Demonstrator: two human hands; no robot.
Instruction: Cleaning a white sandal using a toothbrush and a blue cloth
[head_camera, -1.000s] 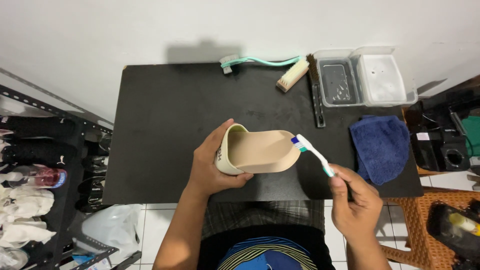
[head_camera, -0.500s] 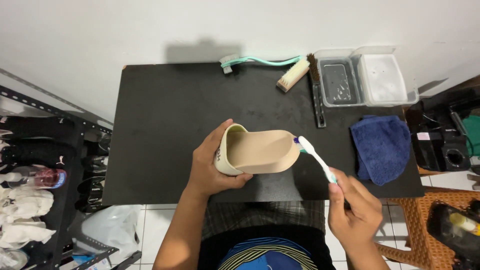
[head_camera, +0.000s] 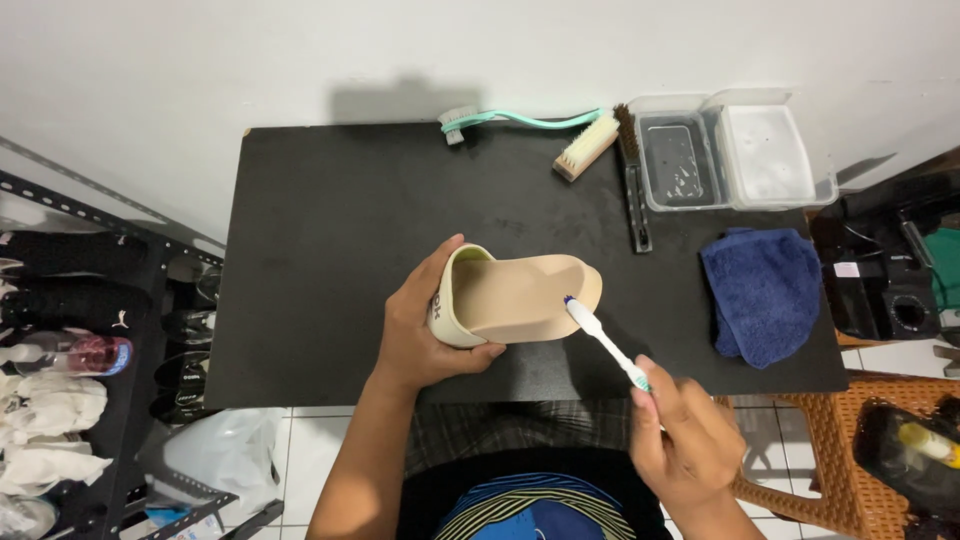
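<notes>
A beige slide sandal (head_camera: 520, 295) is held just above the black table (head_camera: 330, 240), tilted on its side with the footbed facing up. My left hand (head_camera: 420, 325) grips its strap end. My right hand (head_camera: 680, 440) holds a white toothbrush (head_camera: 603, 341) with a teal grip. The brush head rests against the near edge of the sandal's heel part.
At the table's back lie a mint long-handled brush (head_camera: 520, 121), a wooden scrub brush (head_camera: 586, 147) and a dark narrow brush (head_camera: 633, 190). Two clear plastic tubs (head_camera: 730, 150) stand at the back right, a blue cloth (head_camera: 765, 292) in front. A shoe rack (head_camera: 70, 330) stands left.
My right hand has pulled back toward me and to the left. The toothbrush head slid from the sandal's heel tip to its near side edge. The left hand and sandal stayed put.
</notes>
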